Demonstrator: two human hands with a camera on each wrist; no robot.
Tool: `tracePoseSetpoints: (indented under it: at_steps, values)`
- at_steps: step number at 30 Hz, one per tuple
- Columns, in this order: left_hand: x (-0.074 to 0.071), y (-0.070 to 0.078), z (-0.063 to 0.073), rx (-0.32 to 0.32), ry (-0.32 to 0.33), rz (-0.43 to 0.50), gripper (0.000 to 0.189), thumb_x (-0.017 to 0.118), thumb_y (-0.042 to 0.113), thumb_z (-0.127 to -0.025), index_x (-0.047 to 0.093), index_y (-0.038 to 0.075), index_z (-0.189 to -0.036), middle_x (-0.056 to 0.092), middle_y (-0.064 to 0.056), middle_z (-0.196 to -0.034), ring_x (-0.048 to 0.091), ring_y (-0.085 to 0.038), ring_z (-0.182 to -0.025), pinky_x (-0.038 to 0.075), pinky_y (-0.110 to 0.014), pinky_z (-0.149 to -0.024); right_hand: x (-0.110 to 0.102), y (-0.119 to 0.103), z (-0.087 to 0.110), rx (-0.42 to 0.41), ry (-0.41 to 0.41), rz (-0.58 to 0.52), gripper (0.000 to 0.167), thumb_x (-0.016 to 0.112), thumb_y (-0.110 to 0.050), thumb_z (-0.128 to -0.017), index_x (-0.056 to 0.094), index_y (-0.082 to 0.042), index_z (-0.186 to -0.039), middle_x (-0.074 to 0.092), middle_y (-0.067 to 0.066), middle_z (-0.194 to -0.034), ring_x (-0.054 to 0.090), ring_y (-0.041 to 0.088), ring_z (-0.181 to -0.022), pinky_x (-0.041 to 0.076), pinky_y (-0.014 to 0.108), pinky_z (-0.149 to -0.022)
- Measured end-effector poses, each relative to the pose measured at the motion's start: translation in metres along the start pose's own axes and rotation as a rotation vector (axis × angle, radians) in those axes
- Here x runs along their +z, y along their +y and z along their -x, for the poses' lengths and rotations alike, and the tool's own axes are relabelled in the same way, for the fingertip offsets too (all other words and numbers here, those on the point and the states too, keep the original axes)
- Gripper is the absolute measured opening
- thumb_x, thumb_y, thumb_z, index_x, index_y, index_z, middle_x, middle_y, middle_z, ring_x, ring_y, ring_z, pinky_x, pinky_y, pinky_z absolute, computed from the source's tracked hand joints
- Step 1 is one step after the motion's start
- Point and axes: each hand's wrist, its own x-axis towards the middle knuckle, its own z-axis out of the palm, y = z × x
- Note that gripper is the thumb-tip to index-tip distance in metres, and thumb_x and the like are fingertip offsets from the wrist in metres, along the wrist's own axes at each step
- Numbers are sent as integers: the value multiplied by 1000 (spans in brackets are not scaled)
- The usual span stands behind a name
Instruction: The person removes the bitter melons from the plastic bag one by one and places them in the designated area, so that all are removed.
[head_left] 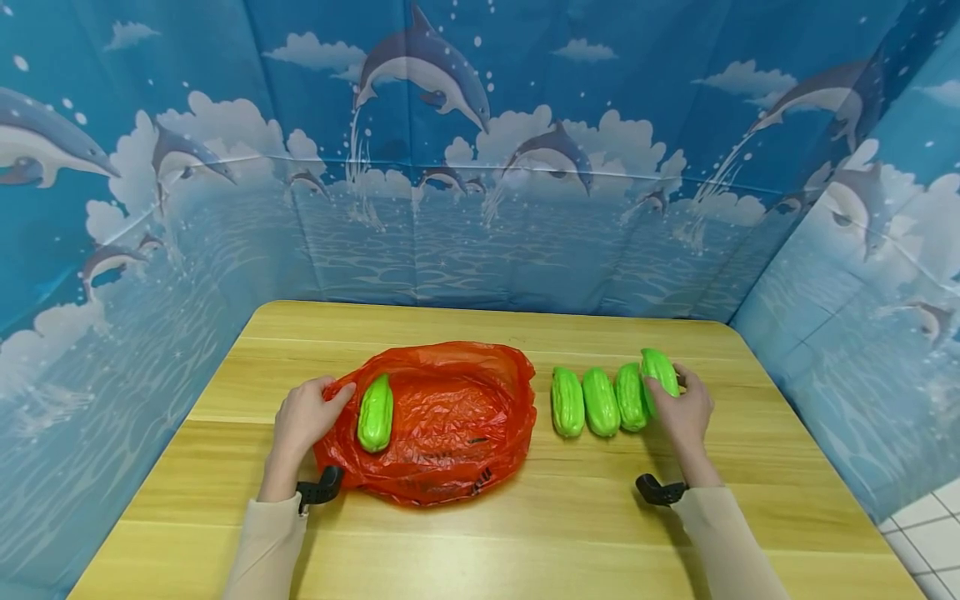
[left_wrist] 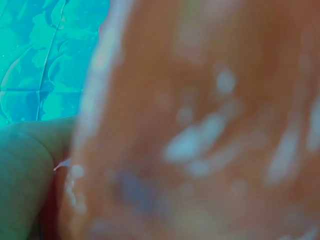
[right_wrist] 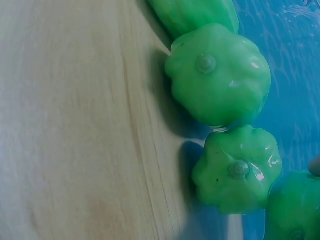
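Note:
At the left edge of a spread red plastic bag (head_left: pixel 465 417), my left hand (head_left: pixel 303 417) pinches the rim between thumb and fingers. One bright green ridged bitter melon (head_left: pixel 376 414) lies in the bag's left side. To the right, my right hand (head_left: pixel 684 408) grips another bitter melon (head_left: pixel 659 372) at the end of a row, its top leaning left against the neighbouring melon (head_left: pixel 630 398). The right wrist view shows the row's blunt ends, with the gripped melon (right_wrist: pixel 295 210) at the lower right corner. Blurred red plastic (left_wrist: pixel 200 125) fills most of the left wrist view.
Two more bitter melons, a left one (head_left: pixel 567 402) and a middle one (head_left: pixel 601 402), lie side by side right of the bag. All rests on a wooden table (head_left: pixel 480 550). A blue dolphin-print curtain (head_left: pixel 480 233) hangs behind and along the sides.

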Motion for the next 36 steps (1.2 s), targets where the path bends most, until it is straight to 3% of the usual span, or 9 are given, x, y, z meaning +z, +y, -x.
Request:
tracePoseSetpoints:
  at_steps: [14, 20, 36]
  values:
    - [0, -1, -1, 4, 1, -2, 37, 56, 40, -94, 52, 11, -72, 41, -2, -58, 42, -20, -55, 29, -32, -53, -2, 10, -5, 55, 12, 3, 61, 61, -33, -90, 43, 1, -138, 47, 25, -127, 31, 42, -120, 23, 51, -94]
    - [-1, 0, -1, 2, 5, 2, 37, 55, 41, -94, 53, 11, -72, 41, -2, -59, 43, -20, -56, 29, -32, -54, -1, 15, -6, 37, 7, 25, 60, 61, -30, -91, 43, 5, -136, 47, 27, -123, 32, 43, -118, 21, 51, -95]
    - [-1, 0, -1, -6, 2, 1, 35, 56, 40, -94, 56, 10, -75, 43, -2, -59, 44, -21, -58, 30, -32, -54, 1, 17, -6, 93, -91, 35, 65, 56, -35, -93, 38, 6, -139, 42, 30, -132, 30, 48, -123, 23, 54, -99]
